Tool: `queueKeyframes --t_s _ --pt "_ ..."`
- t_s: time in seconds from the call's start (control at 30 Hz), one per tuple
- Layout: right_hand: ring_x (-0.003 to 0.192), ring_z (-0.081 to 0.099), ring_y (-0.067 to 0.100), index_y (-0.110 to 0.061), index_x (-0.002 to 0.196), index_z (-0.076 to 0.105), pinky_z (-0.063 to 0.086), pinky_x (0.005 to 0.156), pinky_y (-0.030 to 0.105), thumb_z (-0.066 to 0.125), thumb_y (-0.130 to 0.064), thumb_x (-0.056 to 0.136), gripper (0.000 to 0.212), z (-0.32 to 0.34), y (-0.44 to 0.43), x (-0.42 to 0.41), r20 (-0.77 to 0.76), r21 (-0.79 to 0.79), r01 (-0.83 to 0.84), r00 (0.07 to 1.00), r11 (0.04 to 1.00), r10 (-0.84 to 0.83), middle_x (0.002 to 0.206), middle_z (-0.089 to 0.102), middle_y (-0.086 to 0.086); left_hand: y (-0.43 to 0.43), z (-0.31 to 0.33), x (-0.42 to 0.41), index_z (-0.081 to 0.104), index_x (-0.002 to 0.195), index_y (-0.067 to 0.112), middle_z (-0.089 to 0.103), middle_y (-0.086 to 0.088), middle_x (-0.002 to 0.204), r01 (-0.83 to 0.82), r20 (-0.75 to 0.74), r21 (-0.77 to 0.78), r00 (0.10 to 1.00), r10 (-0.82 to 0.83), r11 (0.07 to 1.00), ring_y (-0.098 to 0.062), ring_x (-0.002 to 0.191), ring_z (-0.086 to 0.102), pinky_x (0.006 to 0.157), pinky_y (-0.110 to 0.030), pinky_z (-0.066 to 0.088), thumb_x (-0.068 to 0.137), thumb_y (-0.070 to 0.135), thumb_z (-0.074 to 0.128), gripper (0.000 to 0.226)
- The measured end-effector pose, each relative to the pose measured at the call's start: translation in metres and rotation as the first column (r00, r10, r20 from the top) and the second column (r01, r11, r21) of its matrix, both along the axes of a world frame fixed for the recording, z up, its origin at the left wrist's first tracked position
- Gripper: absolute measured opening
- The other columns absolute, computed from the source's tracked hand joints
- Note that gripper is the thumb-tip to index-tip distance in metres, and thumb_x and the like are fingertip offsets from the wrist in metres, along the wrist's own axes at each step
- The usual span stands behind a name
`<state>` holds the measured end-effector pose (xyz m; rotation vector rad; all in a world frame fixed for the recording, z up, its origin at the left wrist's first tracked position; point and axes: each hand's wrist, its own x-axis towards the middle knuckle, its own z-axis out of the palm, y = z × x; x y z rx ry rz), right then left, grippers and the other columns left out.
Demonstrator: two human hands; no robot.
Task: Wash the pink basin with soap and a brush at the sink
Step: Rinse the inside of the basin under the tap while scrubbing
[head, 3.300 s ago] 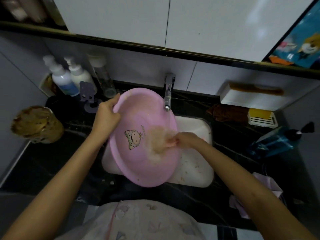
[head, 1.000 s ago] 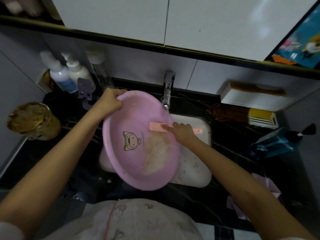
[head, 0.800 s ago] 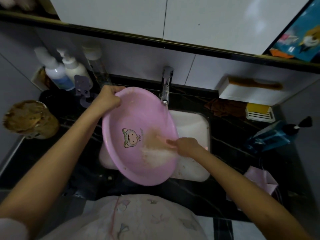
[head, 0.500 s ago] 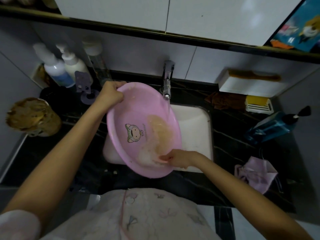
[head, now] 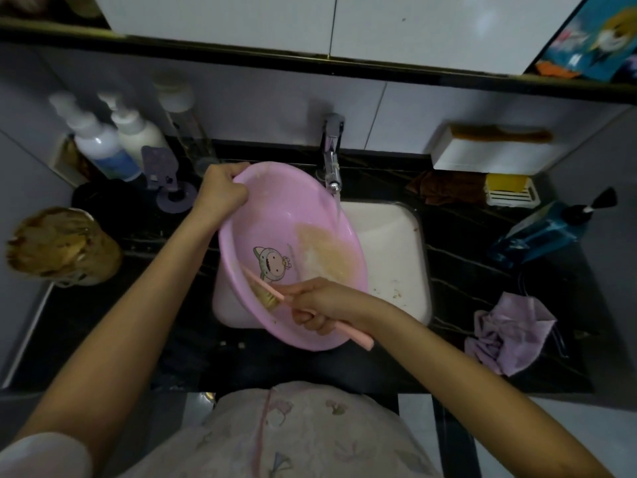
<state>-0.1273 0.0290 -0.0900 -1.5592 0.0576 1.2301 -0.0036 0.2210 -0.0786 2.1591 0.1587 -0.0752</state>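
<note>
Pink basin, left hand gripping its upper-left rim, wanted steadying; right hand, clutching brush, needed firm strokes over centre-frame residue.

No legible text anywhere (bottle labels only a blur)

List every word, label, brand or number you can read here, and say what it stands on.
None can be read.
pink basin: tiny marks beside the cartoon figure, too blurred.
white bottle: blue label, too blurred.
blue bottle: no legible text.
poster: cartoon picture, no legible words.
</note>
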Motion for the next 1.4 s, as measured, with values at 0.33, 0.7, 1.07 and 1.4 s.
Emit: queueKeyframes --t_s 0.33,0.7,1.07,1.4 --pt "0.044 0.031 0.008 -0.022 0.135 0.05 0.025 0.037 0.017 0.04 -0.016 0.099 0.038 -0.004 -0.069 -0.018 0.002 -0.403 -0.119 0.991 0.908 0.131 0.063 0.038 0.0 0.001 -0.005 0.001 0.07 0.108 0.016 0.065 -0.008 0.089 0.034 0.029 0.006 0.999 -0.034 0.999 -0.023 0.08 0.061 0.067 -0.028 0.047 0.067 -0.01 0.045 0.054" --pt "0.033 0.036 0.007 -0.023 0.14 0.043 0.032 0.035 0.016 0.034 -0.018 0.101 0.04 0.05 0.018 -0.04 0.177 -0.102 0.15 0.976 0.983 -0.131 0.062 0.042 0.002 0.003 -0.006 0.0 0.071 0.093 0.014 0.063 -0.006 0.079 0.059 0.02 -0.012 0.998 -0.058 0.998 -0.018 0.072 0.058 0.064 -0.026 0.046 0.061 -0.007 0.042 0.049" --pt "0.104 0.054 0.024 -0.015 0.147 0.029 0.046 0.091 0.033 0.036 -0.002 0.093 0.056 -0.013 -0.035 -0.039 0.144 -0.688 -0.388 0.755 0.613 0.64 0.128 0.052 0.012 0.011 -0.016 -0.006 0.067 0.112 0.012 0.063 -0.007 0.09 -0.013 -0.014 -0.061 1.0 0.012 0.998 -0.021 0.077 0.058 0.06 -0.024 0.048 0.067 -0.016 0.043 0.058" --pt "0.111 0.055 0.03 -0.017 0.126 0.055 0.046 0.092 0.039 0.036 -0.051 0.096 0.05 -0.064 -0.055 0.052 0.207 -0.928 -0.126 0.607 0.35 0.767 0.122 0.058 0.01 0.008 -0.014 -0.008 0.064 0.117 0.006 0.058 -0.003 0.097 -0.005 0.035 -0.046 0.999 0.007 0.999 -0.018 0.089 0.054 0.078 -0.034 0.049 0.069 -0.018 0.043 0.058"
